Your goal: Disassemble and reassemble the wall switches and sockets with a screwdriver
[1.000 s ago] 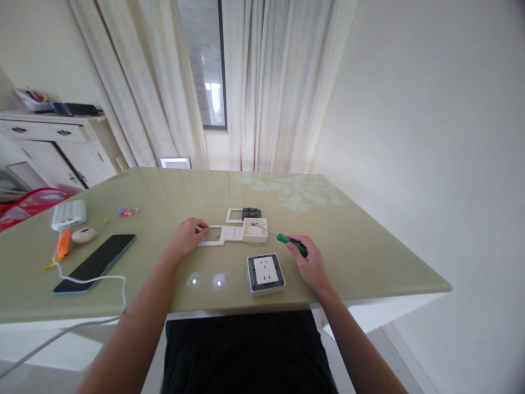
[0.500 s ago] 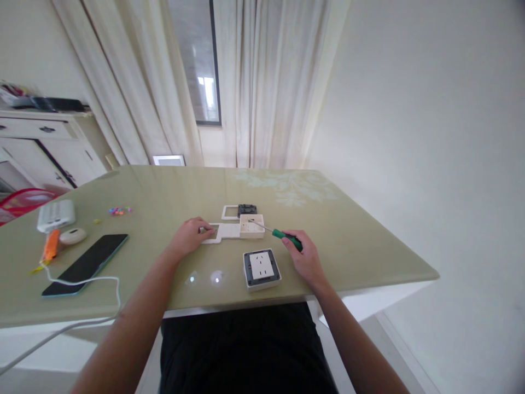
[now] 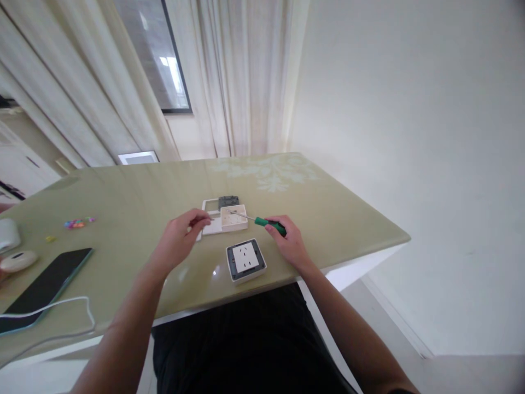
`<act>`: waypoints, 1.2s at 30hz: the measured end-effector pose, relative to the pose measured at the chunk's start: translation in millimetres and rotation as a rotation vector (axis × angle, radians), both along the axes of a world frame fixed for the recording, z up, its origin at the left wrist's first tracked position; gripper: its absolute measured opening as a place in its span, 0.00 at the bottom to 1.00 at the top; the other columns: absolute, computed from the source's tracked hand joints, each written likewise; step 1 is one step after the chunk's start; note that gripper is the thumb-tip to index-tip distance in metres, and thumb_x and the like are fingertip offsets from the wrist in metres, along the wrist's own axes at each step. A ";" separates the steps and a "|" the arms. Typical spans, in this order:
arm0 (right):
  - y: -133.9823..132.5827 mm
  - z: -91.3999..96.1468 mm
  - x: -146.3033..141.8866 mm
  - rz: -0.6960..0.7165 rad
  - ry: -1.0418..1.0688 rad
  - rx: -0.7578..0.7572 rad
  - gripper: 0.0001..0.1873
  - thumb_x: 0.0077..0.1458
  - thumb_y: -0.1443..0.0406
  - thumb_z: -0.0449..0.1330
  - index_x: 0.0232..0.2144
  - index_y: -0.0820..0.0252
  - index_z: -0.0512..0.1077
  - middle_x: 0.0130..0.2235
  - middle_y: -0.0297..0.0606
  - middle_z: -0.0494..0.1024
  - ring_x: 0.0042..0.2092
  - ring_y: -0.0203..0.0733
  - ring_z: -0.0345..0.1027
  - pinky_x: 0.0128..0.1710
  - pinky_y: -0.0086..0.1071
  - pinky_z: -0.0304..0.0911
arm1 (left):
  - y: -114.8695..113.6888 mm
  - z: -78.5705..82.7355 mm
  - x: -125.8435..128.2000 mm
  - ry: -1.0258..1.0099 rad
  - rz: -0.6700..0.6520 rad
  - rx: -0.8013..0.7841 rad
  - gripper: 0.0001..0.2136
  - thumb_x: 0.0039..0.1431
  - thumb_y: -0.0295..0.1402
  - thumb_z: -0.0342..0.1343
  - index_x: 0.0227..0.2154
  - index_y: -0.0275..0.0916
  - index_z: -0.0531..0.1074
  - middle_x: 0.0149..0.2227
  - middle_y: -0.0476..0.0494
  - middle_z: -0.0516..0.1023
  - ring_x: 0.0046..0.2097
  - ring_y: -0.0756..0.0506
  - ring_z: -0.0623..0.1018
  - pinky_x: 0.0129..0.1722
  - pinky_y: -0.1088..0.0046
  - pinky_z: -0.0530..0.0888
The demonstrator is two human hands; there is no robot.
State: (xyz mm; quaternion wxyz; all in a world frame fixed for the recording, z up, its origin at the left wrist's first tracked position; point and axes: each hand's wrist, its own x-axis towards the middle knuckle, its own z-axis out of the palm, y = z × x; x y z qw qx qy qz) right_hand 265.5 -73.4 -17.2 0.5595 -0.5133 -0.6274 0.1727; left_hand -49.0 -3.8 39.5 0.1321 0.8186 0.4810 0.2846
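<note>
My right hand (image 3: 292,242) is closed round the green handle of a screwdriver (image 3: 261,221). Its thin shaft points left, with the tip over a shallow white box (image 3: 241,225). My left hand (image 3: 180,235) is just left of that box, thumb and fingers pinched together above a flat white plate (image 3: 212,226); whatever is in the pinch is too small to make out. Behind the box lie a dark grey socket part (image 3: 228,202) and a white frame (image 3: 204,204). Nearer to me, a power socket (image 3: 246,260) sits face up in its white housing.
On the left lie a phone (image 3: 49,282), a white cable (image 3: 88,306), a round white case (image 3: 18,261) and small coloured pieces (image 3: 76,224). The table's (image 3: 328,224) front edge runs close to my lap, and a wall (image 3: 389,137) rises on the right.
My left hand has lifted off the white frame piece and come right, its fingers now pinched near the box. The screwdriver stays over the box. The whole view has turned to the right.
</note>
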 end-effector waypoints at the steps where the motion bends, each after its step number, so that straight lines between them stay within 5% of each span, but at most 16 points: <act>1: -0.2 0.2 0.0 -0.004 0.001 0.001 0.12 0.69 0.55 0.65 0.48 0.52 0.83 0.46 0.42 0.85 0.49 0.50 0.79 0.54 0.43 0.73 | -10.1 3.1 14.2 -0.004 -0.086 -0.016 0.15 0.74 0.43 0.52 0.46 0.42 0.81 0.45 0.42 0.88 0.46 0.39 0.84 0.50 0.64 0.79; 5: -0.6 0.1 0.4 -0.035 0.015 0.007 0.12 0.70 0.56 0.65 0.48 0.52 0.82 0.47 0.43 0.85 0.50 0.50 0.78 0.54 0.44 0.73 | -40.0 6.4 64.6 0.022 -0.372 -0.065 0.12 0.75 0.38 0.55 0.41 0.45 0.84 0.41 0.46 0.87 0.44 0.42 0.84 0.47 0.68 0.79; 8: -1.0 -0.1 0.5 -0.050 0.026 0.016 0.11 0.70 0.56 0.64 0.48 0.53 0.82 0.47 0.43 0.85 0.50 0.50 0.78 0.54 0.44 0.73 | -44.9 5.1 81.7 0.049 -0.444 -0.058 0.12 0.75 0.33 0.54 0.41 0.44 0.85 0.41 0.45 0.86 0.44 0.43 0.84 0.47 0.69 0.78; 21: -2.9 2.0 -0.5 -0.065 0.041 0.046 0.11 0.70 0.57 0.65 0.48 0.52 0.83 0.46 0.43 0.84 0.50 0.50 0.78 0.54 0.44 0.73 | -50.2 7.5 91.5 0.255 -0.513 0.025 0.14 0.75 0.24 0.53 0.43 0.41 0.85 0.45 0.42 0.86 0.48 0.40 0.84 0.52 0.65 0.79; 36: -2.9 1.8 -1.0 -0.065 0.046 0.056 0.10 0.70 0.57 0.64 0.48 0.52 0.82 0.46 0.43 0.84 0.49 0.49 0.78 0.54 0.44 0.73 | -56.8 4.2 96.9 0.327 -0.437 0.042 0.09 0.74 0.28 0.60 0.39 0.42 0.85 0.40 0.42 0.85 0.46 0.39 0.84 0.49 0.65 0.78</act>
